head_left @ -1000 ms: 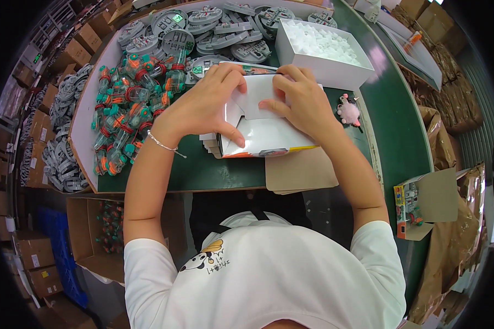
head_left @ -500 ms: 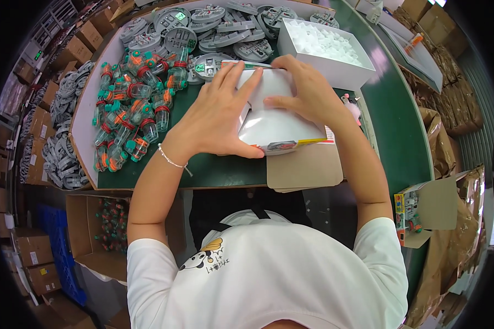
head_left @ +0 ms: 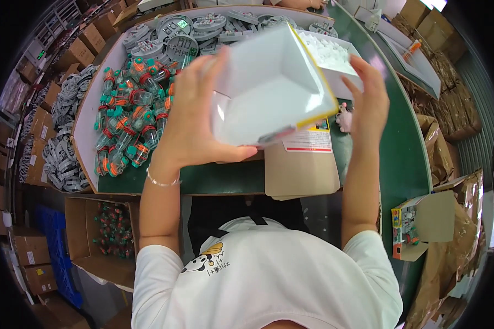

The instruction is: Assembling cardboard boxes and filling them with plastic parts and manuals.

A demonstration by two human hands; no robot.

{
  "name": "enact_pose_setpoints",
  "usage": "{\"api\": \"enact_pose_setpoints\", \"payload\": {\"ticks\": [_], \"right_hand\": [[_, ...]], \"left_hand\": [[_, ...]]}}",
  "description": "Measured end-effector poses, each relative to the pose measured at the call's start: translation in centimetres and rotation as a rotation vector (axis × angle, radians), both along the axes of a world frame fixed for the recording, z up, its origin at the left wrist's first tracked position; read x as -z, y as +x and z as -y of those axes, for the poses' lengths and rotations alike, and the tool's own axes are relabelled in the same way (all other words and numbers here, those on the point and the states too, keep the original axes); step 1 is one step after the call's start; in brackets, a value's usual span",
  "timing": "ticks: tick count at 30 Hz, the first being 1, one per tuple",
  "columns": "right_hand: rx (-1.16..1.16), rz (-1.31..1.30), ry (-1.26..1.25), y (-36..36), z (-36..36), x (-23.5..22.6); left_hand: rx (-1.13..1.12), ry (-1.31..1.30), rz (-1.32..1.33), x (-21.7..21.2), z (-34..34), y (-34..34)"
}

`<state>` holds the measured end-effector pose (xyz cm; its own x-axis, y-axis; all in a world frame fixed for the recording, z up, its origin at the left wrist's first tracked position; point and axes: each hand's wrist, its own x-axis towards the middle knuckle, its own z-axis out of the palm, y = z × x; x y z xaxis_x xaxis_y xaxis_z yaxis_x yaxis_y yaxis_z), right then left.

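My left hand (head_left: 189,123) grips an open carton (head_left: 266,90) with a white inside and a yellow edge, fingers behind its left side and thumb under its lower edge. The carton is tilted, its hollow facing me. Apart from it on the right, my right hand (head_left: 369,104) is raised with fingers spread and nothing in it. Below the carton lies a stack of flat brown cardboard pieces (head_left: 302,172), with a printed panel partly showing. Left of my left hand are several small clear bottles (head_left: 129,112) with green caps and orange contents.
Grey round plastic parts (head_left: 208,23) pile up at the back of the green table (head_left: 392,148). A white box (head_left: 337,79) of small white pieces stands behind the carton. A packed open carton (head_left: 409,222) is at right; a brown box (head_left: 82,227) of bottles sits lower left.
The carton has been lifted and tipped so its inside faces me. My right hand has let go of it and moved right. A person's hand now shows at the top edge.
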<state>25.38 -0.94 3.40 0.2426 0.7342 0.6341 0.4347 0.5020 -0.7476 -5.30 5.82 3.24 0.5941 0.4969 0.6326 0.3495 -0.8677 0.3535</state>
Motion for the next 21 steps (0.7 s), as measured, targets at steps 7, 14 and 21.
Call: {"api": "enact_pose_setpoints", "payload": {"ticks": [7, 14, 21], "right_hand": [[-0.314, 0.161, -0.047, -7.2, 4.5, 0.4], [-0.413, 0.673, -0.399, -7.1, 1.5, 4.8], [0.045, 1.068, 0.019, -8.5, 3.9, 5.2]], "left_hand": [[0.148, -0.327, 0.744, 6.0, 2.0, 3.3], [-0.089, 0.101, 0.340, 10.0, 4.6, 0.1], [-0.265, -0.052, 0.122, 11.5, 6.2, 1.0]]}}
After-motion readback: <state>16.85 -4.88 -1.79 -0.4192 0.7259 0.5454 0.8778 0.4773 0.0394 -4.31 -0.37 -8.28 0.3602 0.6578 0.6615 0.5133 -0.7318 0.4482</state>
